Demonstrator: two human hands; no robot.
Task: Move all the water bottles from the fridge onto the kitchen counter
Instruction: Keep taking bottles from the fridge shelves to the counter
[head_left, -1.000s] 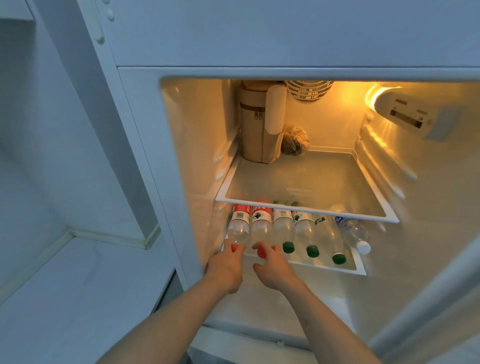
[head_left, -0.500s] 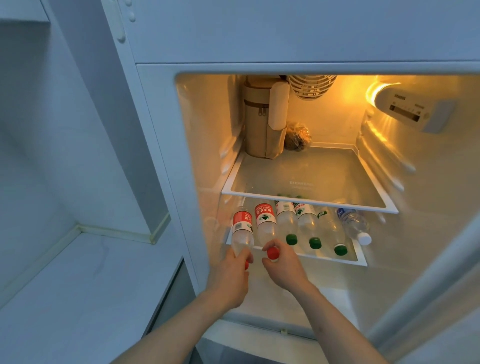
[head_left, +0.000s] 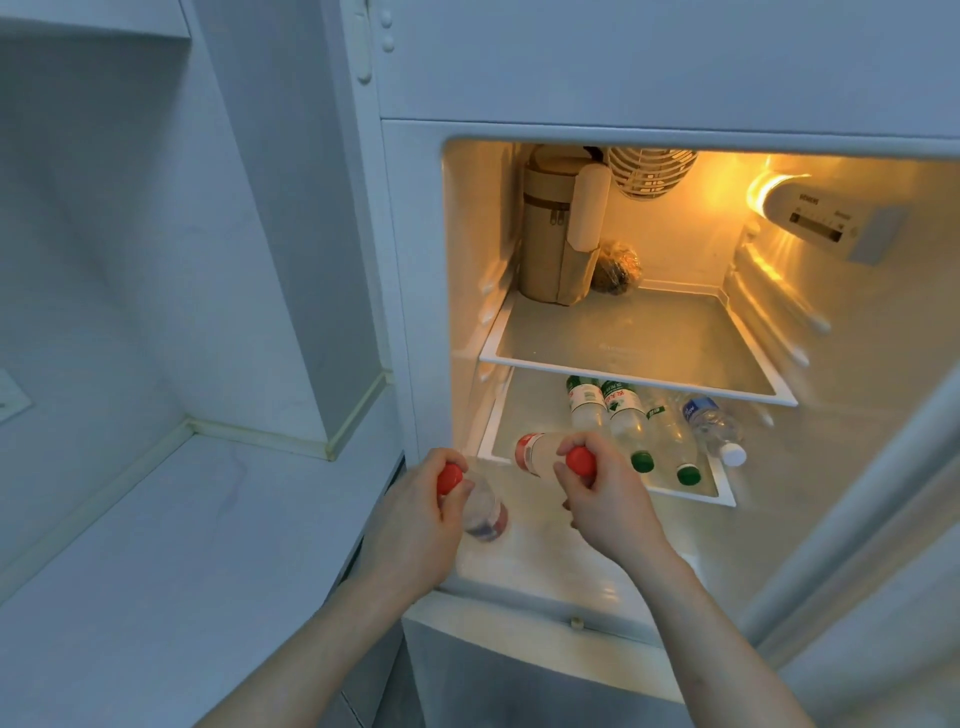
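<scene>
Worktop lies left of both red-capped bottles; left hand fingers grip one nearest it, right hand fingers grip the other.

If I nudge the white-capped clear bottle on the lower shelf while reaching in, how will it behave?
The clear plastic bottle with the white cap lies on its side on the lower glass shelf, so it will probably roll. It lies apart from the green-capped bottles, so nothing there would check it. Thin plastic probably dents under a hard squeeze.
</scene>
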